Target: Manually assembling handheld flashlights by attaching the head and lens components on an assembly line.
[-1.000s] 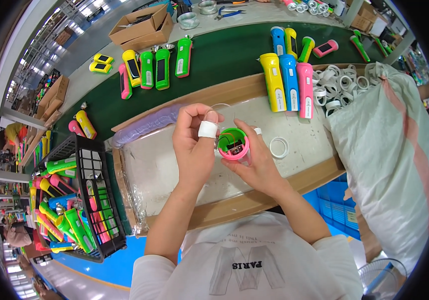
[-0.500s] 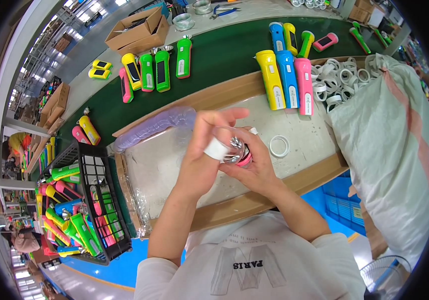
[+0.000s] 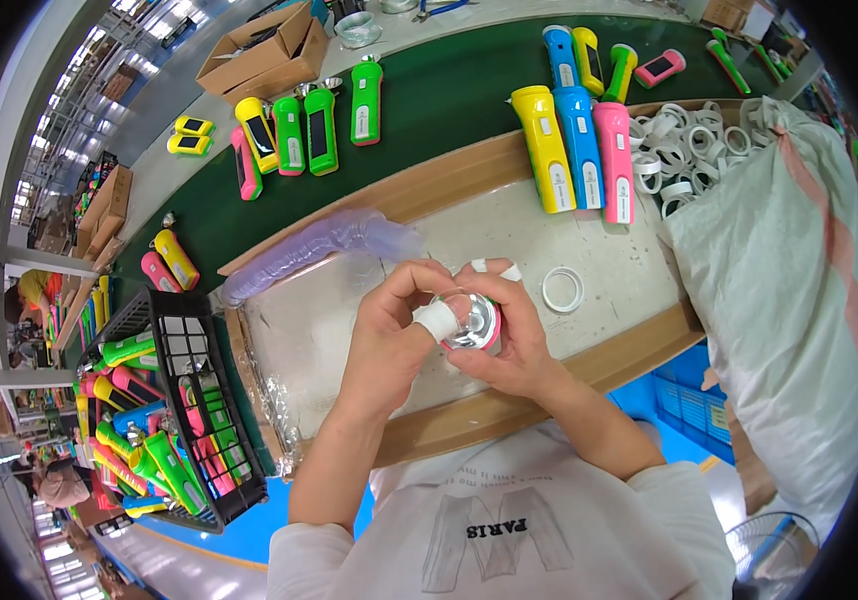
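Observation:
Both of my hands meet over the tray in front of me, around the head of a pink flashlight point(image 3: 482, 324) whose shiny round reflector faces up. My right hand point(image 3: 517, 335) wraps the flashlight's rim from the right; its body below is hidden. With bent fingers, my left hand point(image 3: 385, 325) grips a clear round lens point(image 3: 446, 297) at the reflector's left side. White tape covers the left thumb and some right fingertips. A white ring point(image 3: 562, 289) lies just right of my hands. Left of them stretches a row of stacked clear purplish lenses point(image 3: 314, 245).
A cardboard-edged tray point(image 3: 609, 260) spans the work area. Upright flashlights point(image 3: 546, 150) and a heap of white rings point(image 3: 689, 150) stand at its far right, beside a white sack point(image 3: 764, 270). More flashlights stand on the green belt point(image 3: 439, 110). A black crate point(image 3: 211, 400) of flashlights is at left.
My left hand has come down and its fingers have curled in, bringing the clear lens onto the flashlight head. The reflector now faces up more plainly. My right hand keeps its hold.

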Demonstrator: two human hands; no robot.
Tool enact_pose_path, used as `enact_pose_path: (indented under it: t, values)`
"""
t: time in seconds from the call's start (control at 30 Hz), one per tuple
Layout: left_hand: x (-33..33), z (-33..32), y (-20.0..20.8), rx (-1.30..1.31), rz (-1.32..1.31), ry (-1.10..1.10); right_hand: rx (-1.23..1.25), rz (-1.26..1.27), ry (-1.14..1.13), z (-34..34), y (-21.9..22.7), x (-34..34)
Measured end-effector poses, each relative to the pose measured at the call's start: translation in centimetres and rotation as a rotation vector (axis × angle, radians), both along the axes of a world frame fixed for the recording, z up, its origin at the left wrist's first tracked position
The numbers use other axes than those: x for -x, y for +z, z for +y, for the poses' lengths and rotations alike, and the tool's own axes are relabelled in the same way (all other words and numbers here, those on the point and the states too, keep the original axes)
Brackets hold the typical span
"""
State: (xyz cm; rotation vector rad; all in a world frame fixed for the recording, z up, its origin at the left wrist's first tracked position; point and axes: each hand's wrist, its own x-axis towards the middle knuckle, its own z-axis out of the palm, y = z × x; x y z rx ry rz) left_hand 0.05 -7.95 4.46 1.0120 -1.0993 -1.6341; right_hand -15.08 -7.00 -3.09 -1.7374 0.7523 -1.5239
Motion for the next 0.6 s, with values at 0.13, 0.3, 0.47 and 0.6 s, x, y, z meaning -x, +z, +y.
enact_pose_path:
  t: [0.13, 0.3, 0.47, 0.6]
  values:
    - [0.9, 0.1, -0.4, -0.061, 0.052, 0.090, -0.088, -0.097, -0.037, 0.7, -0.5, -0.1]
    - [0.6, 0.4, -2.3, 0.142, 0.014, -0.014, -0.118, -0.204, -0.078, 0.6, -0.8, 0.2]
    - [0.7, 1.5, -3.5, 0.684, -0.435, -0.042, -0.247, -0.372, 0.224, 1.4, -1.0, 1.3]
    - [1.2, 2.0, -4.2, 0.732, -0.455, 0.007, -0.265, -0.372, 0.232, 1.6, 0.2, 1.4]
